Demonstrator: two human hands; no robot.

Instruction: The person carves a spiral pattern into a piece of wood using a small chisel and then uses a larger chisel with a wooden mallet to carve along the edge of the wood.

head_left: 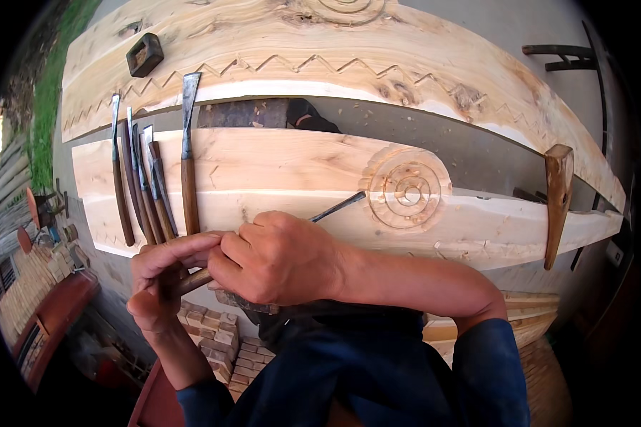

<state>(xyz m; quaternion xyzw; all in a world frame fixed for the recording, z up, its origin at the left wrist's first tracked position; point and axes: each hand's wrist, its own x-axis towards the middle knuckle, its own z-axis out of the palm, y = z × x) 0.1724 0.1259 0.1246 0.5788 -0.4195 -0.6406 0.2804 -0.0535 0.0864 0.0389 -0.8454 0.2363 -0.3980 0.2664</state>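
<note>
A long chisel (335,208) with a brown wooden handle lies across the near pale wooden plank (278,164), its metal blade pointing at a carved spiral rosette (408,190). My right hand (274,257) wraps around the chisel's shaft. My left hand (165,274) grips the handle's end just left of it. Both hands sit at the plank's near edge.
Several wood-handled chisels (146,185) lie on the plank's left part. A second plank (406,64) with a zigzag carving lies behind, a dark block (144,55) on it. A wooden mallet (557,203) leans at the right. Stacked bricks (214,334) lie below.
</note>
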